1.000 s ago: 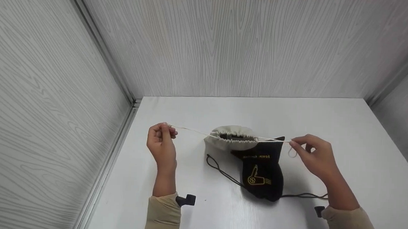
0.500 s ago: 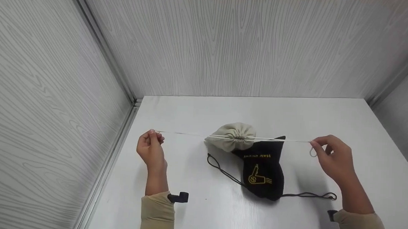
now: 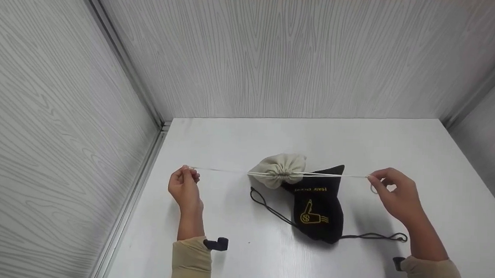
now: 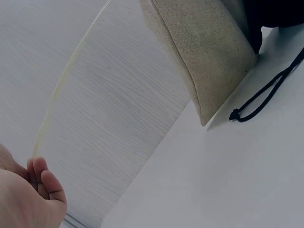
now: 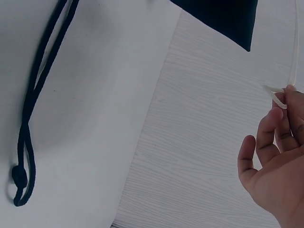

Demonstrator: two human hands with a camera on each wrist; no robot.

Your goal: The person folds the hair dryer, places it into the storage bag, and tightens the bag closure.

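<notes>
A beige drawstring bag (image 3: 276,164) stands on the table with its mouth gathered tight. My left hand (image 3: 185,188) pinches the white drawstring (image 3: 217,170) on the left, stretched out from the bag. On the other side my right hand (image 3: 395,195) pinches the opposite drawstring end, a small loop hanging below the fingertips. Against the beige bag lies a black drawstring bag (image 3: 319,207) with a yellow hair dryer picture and lettering. In the left wrist view the beige bag (image 4: 204,52) shows its lower corner close to the tabletop.
The black bag's cords spread over the white table (image 3: 235,262), one loop (image 3: 260,197) to the left and a knotted end (image 3: 398,237) to the right. Wood-grain panels (image 3: 275,53) stand at the back and both sides.
Both hands moved apart, pulling the white drawstring, and the beige bag's open mouth drew closed. In the last half second the hands came slightly lower and the right moved a little inward.
</notes>
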